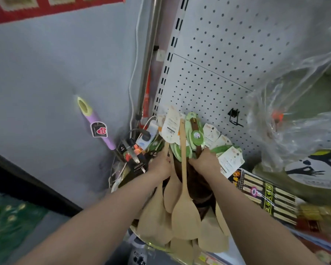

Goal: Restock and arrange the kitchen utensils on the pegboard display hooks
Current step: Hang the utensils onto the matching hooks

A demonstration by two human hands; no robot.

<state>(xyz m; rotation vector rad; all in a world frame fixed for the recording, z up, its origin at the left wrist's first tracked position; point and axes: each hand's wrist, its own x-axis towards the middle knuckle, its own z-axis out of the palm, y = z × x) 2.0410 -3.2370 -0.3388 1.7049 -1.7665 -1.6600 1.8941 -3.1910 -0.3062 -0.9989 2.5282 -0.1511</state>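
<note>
Spatulas point(185, 217) of pale wood are bunched at the foot of the pegboard point(218, 54), and we grip their handles with our left hand point(160, 166) and right hand point(204, 161), side by side.

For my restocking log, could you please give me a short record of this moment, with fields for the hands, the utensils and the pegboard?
left hand: grips the handles of the wooden spatulas
right hand: grips the dark brown utensils
tags: paper, fanned out above both hands
pegboard: white, mostly bare
black hook: bare, right of the bunch
bunch's own hook: hidden
nearby: purple-handled utensil at left, clear plastic bag at right
</note>
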